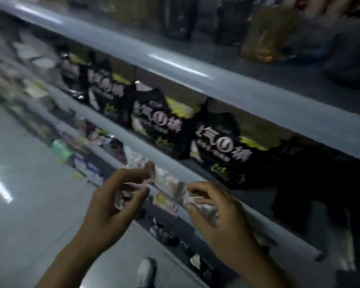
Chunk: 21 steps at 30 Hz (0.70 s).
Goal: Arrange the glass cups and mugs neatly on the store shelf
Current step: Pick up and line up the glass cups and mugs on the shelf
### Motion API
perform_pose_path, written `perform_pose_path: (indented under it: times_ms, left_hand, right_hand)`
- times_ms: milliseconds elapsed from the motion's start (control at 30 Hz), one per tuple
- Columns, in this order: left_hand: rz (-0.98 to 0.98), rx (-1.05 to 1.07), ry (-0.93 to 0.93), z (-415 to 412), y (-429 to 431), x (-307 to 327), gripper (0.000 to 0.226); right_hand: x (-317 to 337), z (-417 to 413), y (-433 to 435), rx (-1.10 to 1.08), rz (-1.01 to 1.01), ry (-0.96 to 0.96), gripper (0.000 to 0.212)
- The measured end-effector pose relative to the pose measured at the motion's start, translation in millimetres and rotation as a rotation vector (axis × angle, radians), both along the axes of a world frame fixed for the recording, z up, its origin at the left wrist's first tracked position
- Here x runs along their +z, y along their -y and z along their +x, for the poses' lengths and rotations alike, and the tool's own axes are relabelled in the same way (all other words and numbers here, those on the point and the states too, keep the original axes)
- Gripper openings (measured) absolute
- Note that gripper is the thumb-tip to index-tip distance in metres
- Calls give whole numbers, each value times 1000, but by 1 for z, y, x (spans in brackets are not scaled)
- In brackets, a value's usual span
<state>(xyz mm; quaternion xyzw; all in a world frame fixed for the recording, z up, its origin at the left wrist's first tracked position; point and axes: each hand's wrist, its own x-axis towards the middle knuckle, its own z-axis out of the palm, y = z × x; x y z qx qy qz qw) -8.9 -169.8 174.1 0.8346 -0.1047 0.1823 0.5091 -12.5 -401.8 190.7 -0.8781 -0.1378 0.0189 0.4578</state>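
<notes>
Though focus is poor, hands (pixel 110 206) (pixel 222 217) seemingly grip glass cups (pixel 123 197) (pixel 205 210).

Black bags (pixel 222 146) with pink lettering stood in a row along the middle shelf (pixel 195 175), from ten o'clock to three. An amber bag (pixel 272 34) sat on the upper shelf (pixel 258 96) at one o'clock. A blurred green item (pixel 60 147) lay at nine o'clock. A white shoe (pixel 144 271) showed on the glossy floor (pixel 29 204) at six.

Dim and heavily motion-blurred; white glare streaks on the glossy grey shelf edge (pixel 179 67) and pale shiny floor (pixel 0 183) at nine o'clock.
</notes>
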Motion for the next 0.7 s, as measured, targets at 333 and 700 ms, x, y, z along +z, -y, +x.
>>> perform_pose_path:
  times_ms: [333, 700]
  left_hand:
    - [-107, 331, -317, -42, -176, -100, 26]
    - [-175, 571, -362, -50, -449, -123, 27]
  right_hand:
    - [-124, 27, -197, 32, 68, -253, 34]
    - [-115, 71, -500, 257, -31, -155, 40]
